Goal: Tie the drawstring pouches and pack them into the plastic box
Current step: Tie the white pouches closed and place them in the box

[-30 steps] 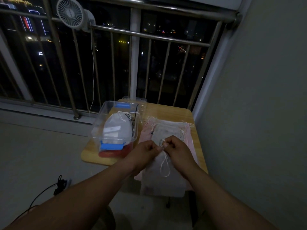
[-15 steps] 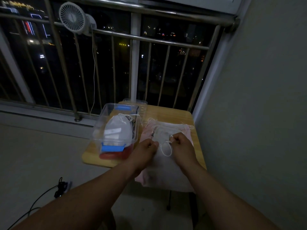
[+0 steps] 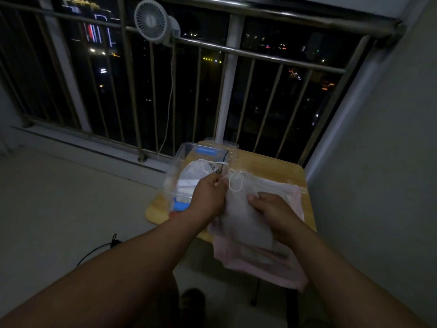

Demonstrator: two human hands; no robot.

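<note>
Near end of plastic box behind left hand, pink pouches mostly under grey pouch

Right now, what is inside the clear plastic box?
A white pouch lies in the plastic box, its string on top. The left hand covers its near end; what lies under it cannot be seen.

Two hands are in view: the left hand and the right hand. One clear plastic box stands on one wooden counter. The box shows two blue clasps, the far clasp and the near clasp. Two white drawstring pouches can be counted: the held pouch, gripped by both hands, and the packed pouch inside the box. The pink pile underneath holds several more, number unclear. One clip fan and one black cable.
</note>
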